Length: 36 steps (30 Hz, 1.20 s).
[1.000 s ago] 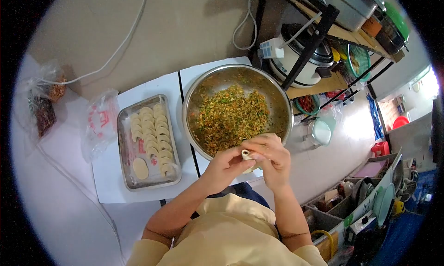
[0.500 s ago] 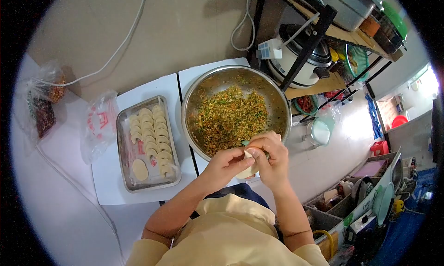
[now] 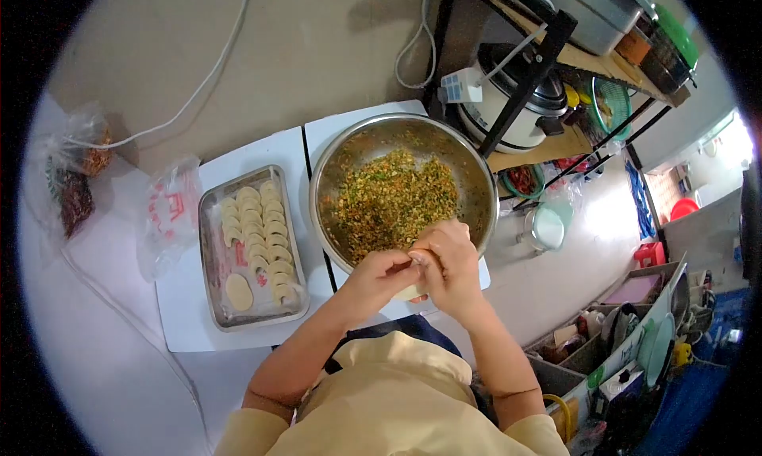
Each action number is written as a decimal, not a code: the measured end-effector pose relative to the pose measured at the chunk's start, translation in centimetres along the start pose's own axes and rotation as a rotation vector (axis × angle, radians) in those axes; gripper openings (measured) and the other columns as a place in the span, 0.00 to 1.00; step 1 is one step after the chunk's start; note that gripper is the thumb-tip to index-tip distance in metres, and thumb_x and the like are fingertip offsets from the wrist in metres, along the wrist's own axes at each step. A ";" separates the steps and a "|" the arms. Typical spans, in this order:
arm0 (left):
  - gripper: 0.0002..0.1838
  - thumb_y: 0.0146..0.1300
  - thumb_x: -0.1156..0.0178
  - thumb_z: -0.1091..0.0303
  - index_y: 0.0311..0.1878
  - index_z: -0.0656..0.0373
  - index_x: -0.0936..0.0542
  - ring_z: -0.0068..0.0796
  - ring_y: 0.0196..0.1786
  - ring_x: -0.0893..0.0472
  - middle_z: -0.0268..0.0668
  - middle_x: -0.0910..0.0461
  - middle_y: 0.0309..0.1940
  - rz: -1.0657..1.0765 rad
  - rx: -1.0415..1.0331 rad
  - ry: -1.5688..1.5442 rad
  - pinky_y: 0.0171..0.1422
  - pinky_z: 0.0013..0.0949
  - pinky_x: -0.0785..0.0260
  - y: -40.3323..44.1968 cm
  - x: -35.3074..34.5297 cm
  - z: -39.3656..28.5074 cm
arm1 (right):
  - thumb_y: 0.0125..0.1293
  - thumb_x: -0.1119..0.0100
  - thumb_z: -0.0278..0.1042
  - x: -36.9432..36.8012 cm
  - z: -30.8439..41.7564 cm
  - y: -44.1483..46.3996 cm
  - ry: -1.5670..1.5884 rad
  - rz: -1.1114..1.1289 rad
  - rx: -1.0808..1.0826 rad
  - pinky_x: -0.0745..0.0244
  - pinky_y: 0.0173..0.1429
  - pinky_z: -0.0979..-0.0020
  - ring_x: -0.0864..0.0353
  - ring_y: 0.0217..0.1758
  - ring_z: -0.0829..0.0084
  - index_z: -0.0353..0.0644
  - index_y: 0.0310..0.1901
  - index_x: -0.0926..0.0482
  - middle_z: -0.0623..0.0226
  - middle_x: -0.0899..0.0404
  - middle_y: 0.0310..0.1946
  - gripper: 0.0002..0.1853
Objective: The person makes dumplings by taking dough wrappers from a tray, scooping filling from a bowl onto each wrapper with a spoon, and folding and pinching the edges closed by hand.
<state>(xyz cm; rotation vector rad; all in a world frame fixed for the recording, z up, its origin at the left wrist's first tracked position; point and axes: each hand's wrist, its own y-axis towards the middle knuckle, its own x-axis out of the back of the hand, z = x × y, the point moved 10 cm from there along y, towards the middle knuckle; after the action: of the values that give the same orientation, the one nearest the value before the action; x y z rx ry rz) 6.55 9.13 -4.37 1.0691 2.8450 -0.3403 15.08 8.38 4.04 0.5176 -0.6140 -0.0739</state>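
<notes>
Pinched together at the near rim of a steel bowl [image 3: 324, 242], my left hand [image 3: 373, 288] and my right hand [image 3: 451, 272] both hold a piece of pale dough [image 3: 411, 291]. Fingers cover most of the dough. In the bowl lies a chopped filling [image 3: 397, 202] of yellow, green and orange bits. Left of the bowl, a metal tray [image 3: 213, 273] holds rows of folded dumplings [image 3: 252, 224]. One flat round wrapper [image 3: 239, 292] lies at the tray's near left corner.
A plastic bag [image 3: 171, 214] with red print lies left of the tray, and bagged food [image 3: 77, 194] sits further left. At the right stand a black-framed shelf [image 3: 520, 91] with a rice cooker [image 3: 508, 111], a pale green basin [image 3: 548, 224] and grey storage boxes [image 3: 556, 374].
Both hands have shifted slightly left and nearer the body with the dough. The right fingers have curled over its top edge, and more of the dough is now covered.
</notes>
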 end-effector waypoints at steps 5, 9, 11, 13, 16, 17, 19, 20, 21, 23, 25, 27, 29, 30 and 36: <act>0.11 0.67 0.45 0.66 0.44 0.65 0.22 0.13 0.36 0.28 0.29 0.23 0.34 -0.029 0.119 0.057 0.40 0.22 0.35 -0.2 1.2 0.8 | 0.62 0.47 0.31 -0.7 -2.3 -0.3 0.345 -0.052 -0.166 0.35 0.54 0.65 0.24 0.45 0.63 0.36 0.39 0.19 0.60 0.20 0.39 0.10; 0.12 0.67 0.44 0.65 0.45 0.65 0.22 0.13 0.36 0.28 0.29 0.23 0.35 -0.093 0.029 -0.120 0.41 0.22 0.34 -0.2 1.1 -0.2 | 0.63 0.45 0.31 -3.0 -5.4 -2.8 0.997 -0.141 -0.582 0.31 0.53 0.71 0.24 0.47 0.72 0.33 0.40 0.18 0.60 0.20 0.43 0.11; 0.12 0.66 0.44 0.66 0.46 0.65 0.23 0.14 0.37 0.27 0.28 0.23 0.36 -0.089 0.009 -0.147 0.42 0.22 0.34 -0.2 1.1 -0.6 | 0.62 0.44 0.30 -3.1 -5.2 -2.7 0.950 -0.147 -0.539 0.31 0.53 0.71 0.24 0.46 0.71 0.33 0.39 0.18 0.60 0.20 0.42 0.10; 0.12 0.66 0.44 0.67 0.47 0.65 0.23 0.14 0.38 0.27 0.28 0.23 0.37 -0.070 0.033 -0.152 0.43 0.22 0.34 -0.2 0.8 -0.2 | 0.60 0.43 0.27 -2.7 -4.8 -2.5 0.873 -0.179 -0.514 0.31 0.53 0.70 0.23 0.43 0.70 0.34 0.35 0.17 0.60 0.19 0.39 0.07; 0.13 0.66 0.44 0.69 0.49 0.66 0.24 0.15 0.40 0.26 0.29 0.23 0.37 -0.019 0.060 -0.112 0.44 0.23 0.33 -0.2 0.4 0.7 | 0.60 0.42 0.28 -1.4 -4.2 -2.1 0.550 -0.148 -0.420 0.31 0.51 0.70 0.22 0.41 0.68 0.33 0.35 0.17 0.60 0.18 0.35 0.07; 0.13 0.65 0.44 0.70 0.50 0.66 0.25 0.15 0.41 0.25 0.29 0.23 0.38 0.013 0.060 -0.068 0.44 0.23 0.32 -0.2 0.2 0.9 | 0.60 0.42 0.28 -1.5 -4.3 -2.0 0.550 -0.147 -0.422 0.31 0.51 0.70 0.22 0.41 0.68 0.33 0.35 0.17 0.60 0.18 0.35 0.07; 0.13 0.65 0.44 0.71 0.50 0.66 0.25 0.15 0.41 0.25 0.30 0.23 0.38 0.009 0.023 -0.115 0.44 0.23 0.32 -0.3 0.2 0.4 | 0.58 0.40 0.28 -0.6 -2.4 -1.2 0.349 -0.150 -0.206 0.31 0.48 0.68 0.21 0.39 0.66 0.34 0.33 0.17 0.61 0.17 0.33 0.07; 0.12 0.65 0.44 0.72 0.50 0.66 0.25 0.16 0.41 0.25 0.30 0.23 0.38 0.007 -0.016 -0.161 0.44 0.23 0.31 -0.4 0.2 -0.1 | 0.58 0.40 0.28 -0.6 -2.4 -0.9 0.349 -0.148 -0.205 0.31 0.48 0.68 0.21 0.39 0.66 0.34 0.33 0.17 0.61 0.17 0.33 0.07; 0.12 0.65 0.44 0.72 0.50 0.66 0.25 0.16 0.41 0.25 0.30 0.23 0.38 0.005 -0.017 -0.163 0.44 0.23 0.31 -0.4 0.1 -0.3 | 0.57 0.40 0.27 -1.2 -2.4 -0.5 0.440 -0.090 -0.240 0.31 0.49 0.68 0.22 0.40 0.66 0.34 0.32 0.17 0.60 0.17 0.34 0.06; 0.11 0.65 0.45 0.73 0.48 0.67 0.25 0.16 0.40 0.26 0.31 0.24 0.37 -0.044 -0.004 -0.198 0.43 0.24 0.31 -0.5 0.3 -0.4 | 0.56 0.40 0.26 -1.9 -2.4 -0.3 0.530 -0.033 -0.275 0.32 0.49 0.67 0.22 0.41 0.67 0.33 0.31 0.17 0.58 0.17 0.35 0.06; 0.11 0.65 0.46 0.74 0.49 0.66 0.25 0.19 0.41 0.24 0.32 0.22 0.38 -0.016 -0.003 -0.162 0.45 0.26 0.29 -0.6 0.5 -0.2 | 0.56 0.40 0.27 -2.1 -1.8 -0.1 0.480 0.013 -0.227 0.32 0.49 0.66 0.22 0.42 0.68 0.35 0.32 0.17 0.59 0.17 0.35 0.06; 0.11 0.65 0.46 0.74 0.49 0.66 0.25 0.21 0.42 0.22 0.33 0.21 0.39 0.014 -0.001 -0.124 0.48 0.28 0.27 -0.5 0.4 0.4 | 0.56 0.40 0.28 -2.2 -2.0 -0.3 0.398 0.032 -0.229 0.32 0.49 0.66 0.22 0.41 0.67 0.35 0.33 0.17 0.59 0.17 0.35 0.07; 0.11 0.64 0.46 0.74 0.49 0.66 0.25 0.23 0.43 0.21 0.35 0.21 0.40 0.032 0.003 -0.030 0.50 0.28 0.27 -0.5 0.2 1.2 | 0.56 0.41 0.29 -2.4 -2.1 -0.4 0.315 0.050 -0.230 0.32 0.49 0.66 0.21 0.40 0.67 0.36 0.34 0.16 0.58 0.17 0.35 0.07; 0.11 0.64 0.46 0.74 0.49 0.66 0.25 0.23 0.43 0.21 0.35 0.21 0.40 0.033 0.003 -0.030 0.50 0.28 0.27 -0.6 0.2 1.1 | 0.57 0.41 0.29 -2.2 -1.5 -0.1 0.279 0.034 -0.167 0.31 0.49 0.67 0.21 0.39 0.67 0.35 0.34 0.16 0.57 0.17 0.36 0.08; 0.14 0.64 0.43 0.72 0.52 0.67 0.26 0.19 0.43 0.23 0.33 0.22 0.40 -0.040 0.010 -0.141 0.48 0.26 0.29 -1.0 0.6 -0.3 | 0.58 0.42 0.26 -2.4 -3.8 -1.4 0.727 -0.103 -0.451 0.32 0.51 0.66 0.20 0.42 0.67 0.35 0.35 0.17 0.61 0.17 0.40 0.06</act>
<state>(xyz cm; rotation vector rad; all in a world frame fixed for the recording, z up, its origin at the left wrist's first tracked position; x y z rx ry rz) 5.48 8.87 -3.97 0.9505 2.7457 -0.4154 15.39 9.31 -0.52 0.1108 0.1470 -0.1109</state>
